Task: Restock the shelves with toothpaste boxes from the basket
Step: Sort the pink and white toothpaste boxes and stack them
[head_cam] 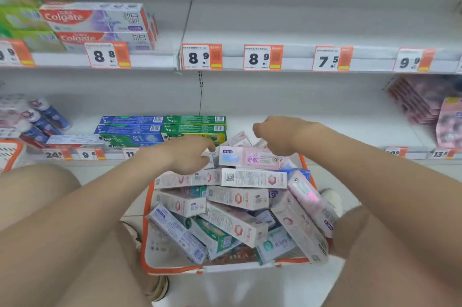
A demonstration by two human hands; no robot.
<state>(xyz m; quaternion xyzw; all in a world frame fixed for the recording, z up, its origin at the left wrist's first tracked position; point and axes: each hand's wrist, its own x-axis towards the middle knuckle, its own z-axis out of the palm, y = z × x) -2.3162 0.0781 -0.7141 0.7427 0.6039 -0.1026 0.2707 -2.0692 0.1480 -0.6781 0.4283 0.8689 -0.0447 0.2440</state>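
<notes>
Left hand (190, 154) and right hand (277, 135) are hanging loose and empty over the basket (175, 269), likely going for the top pink box (250, 157) to fill the shelf (312, 129)

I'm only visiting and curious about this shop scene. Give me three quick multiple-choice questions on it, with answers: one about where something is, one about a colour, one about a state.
1. Where do the Colgate boxes lie?
A) on the lower shelf
B) on the upper shelf, at the left
C) on the floor

2. What colour is the rim of the basket?
A) blue
B) orange
C) black

3. How is the basket?
A) empty
B) covered by a lid
C) piled with toothpaste boxes

Answers:
1 B: they are stacked behind the 8.8 price tag.
2 B: orange edging runs round its top.
3 C: boxes lie heaped in it at all angles.
</notes>
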